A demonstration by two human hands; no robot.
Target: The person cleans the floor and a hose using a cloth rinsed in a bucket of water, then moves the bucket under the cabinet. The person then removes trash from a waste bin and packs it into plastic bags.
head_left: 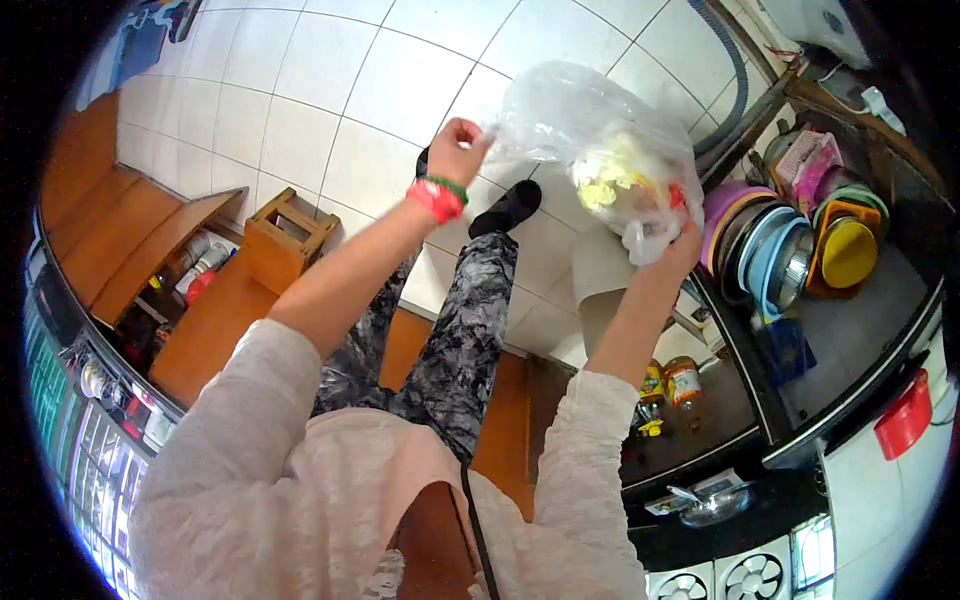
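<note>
A clear plastic bag [590, 95] hangs in front of me above the tiled floor. Through it I see pale yellow-green pieces [612, 178] and something red, too blurred to name. My right hand [680, 248] is closed around the bag's lower right side, beneath these contents. On the other side, my left hand [462, 150] is closed in a pinch at the bag's left edge, with a red band and a green band around its wrist.
Stacked basins [775, 255] and a yellow bowl [848, 252] stand on a dark shelf at right. Bottles [684, 382] are below them. A wooden stool [285, 235] stands at left by an open cabinet [190, 265]. A grey hose [738, 95] runs at upper right.
</note>
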